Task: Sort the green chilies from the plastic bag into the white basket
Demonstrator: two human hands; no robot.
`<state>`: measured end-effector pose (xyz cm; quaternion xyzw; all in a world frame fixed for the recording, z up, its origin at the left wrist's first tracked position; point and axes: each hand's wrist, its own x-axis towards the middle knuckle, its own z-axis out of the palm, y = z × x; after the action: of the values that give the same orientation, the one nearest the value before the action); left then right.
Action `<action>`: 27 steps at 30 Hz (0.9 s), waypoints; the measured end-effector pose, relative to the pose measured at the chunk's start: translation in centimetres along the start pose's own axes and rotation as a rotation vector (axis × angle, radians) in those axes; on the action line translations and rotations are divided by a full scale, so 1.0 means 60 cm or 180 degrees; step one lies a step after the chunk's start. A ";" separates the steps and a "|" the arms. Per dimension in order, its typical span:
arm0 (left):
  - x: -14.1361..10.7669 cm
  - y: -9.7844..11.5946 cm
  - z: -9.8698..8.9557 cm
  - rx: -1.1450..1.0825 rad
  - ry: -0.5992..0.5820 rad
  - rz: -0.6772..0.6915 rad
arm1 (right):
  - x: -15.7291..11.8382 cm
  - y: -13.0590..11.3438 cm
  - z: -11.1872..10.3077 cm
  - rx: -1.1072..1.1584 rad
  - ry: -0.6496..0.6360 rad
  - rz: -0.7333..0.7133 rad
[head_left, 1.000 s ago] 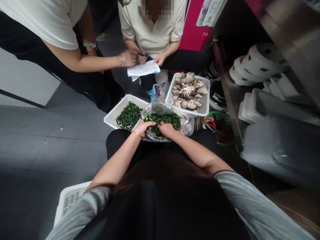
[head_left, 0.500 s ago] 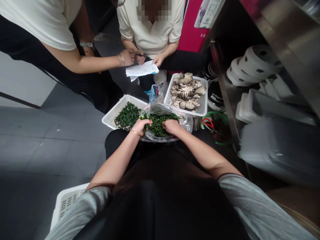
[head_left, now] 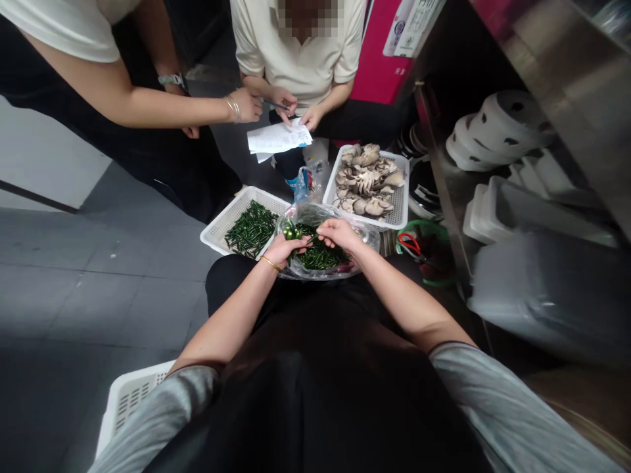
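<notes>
My left hand (head_left: 284,249) is closed around a small bunch of green chili peppers (head_left: 292,231), their pale stem ends showing above the fingers. Close by on the right, my right hand (head_left: 339,234) is closed in a pinch over the bag; whatever sits between its fingertips is too small to make out. Below both hands a clear plastic bag (head_left: 363,261) lies open on my lap, with many loose green chilies inside. A white perforated basket (head_left: 215,232) at the left holds more green chilies.
Behind the bag stands a white basket (head_left: 405,211) of oyster mushrooms (head_left: 369,177). Red-handled scissors (head_left: 410,243) rest at a green container on the right. Shelves with plastic tubs (head_left: 532,276) line the right side. Two co-workers are ahead, over white papers (head_left: 279,138).
My right hand has risen out of the chilies and moved left, nearer my left hand. The standing co-worker's arm, with the pen, has shifted slightly left, away from the papers.
</notes>
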<state>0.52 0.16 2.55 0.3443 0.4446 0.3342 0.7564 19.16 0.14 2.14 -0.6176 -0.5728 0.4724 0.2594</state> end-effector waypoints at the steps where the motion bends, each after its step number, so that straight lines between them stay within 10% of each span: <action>1: 0.001 -0.001 0.006 0.0030 -0.0087 0.0004 | -0.003 -0.007 0.004 0.0418 0.0024 -0.0003; 5: -0.001 -0.002 0.010 0.0209 -0.0187 0.0058 | -0.017 -0.031 0.030 0.0568 -0.0014 -0.0233; 12: -0.006 0.007 -0.014 0.0528 -0.0071 0.0209 | -0.046 -0.068 0.050 -0.2199 0.0242 -0.1153; 23: -0.014 0.002 -0.020 0.0340 0.0401 -0.0481 | -0.036 -0.059 0.072 -0.3219 0.0360 -0.0632; 27: -0.021 0.017 -0.040 -0.0165 0.0689 -0.0150 | -0.027 -0.042 0.070 -0.3369 -0.0210 -0.0786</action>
<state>-2.33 0.24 3.05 0.2760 0.5229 0.3630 0.7202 14.45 -1.79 3.02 -0.5769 -0.8085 0.1047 -0.0516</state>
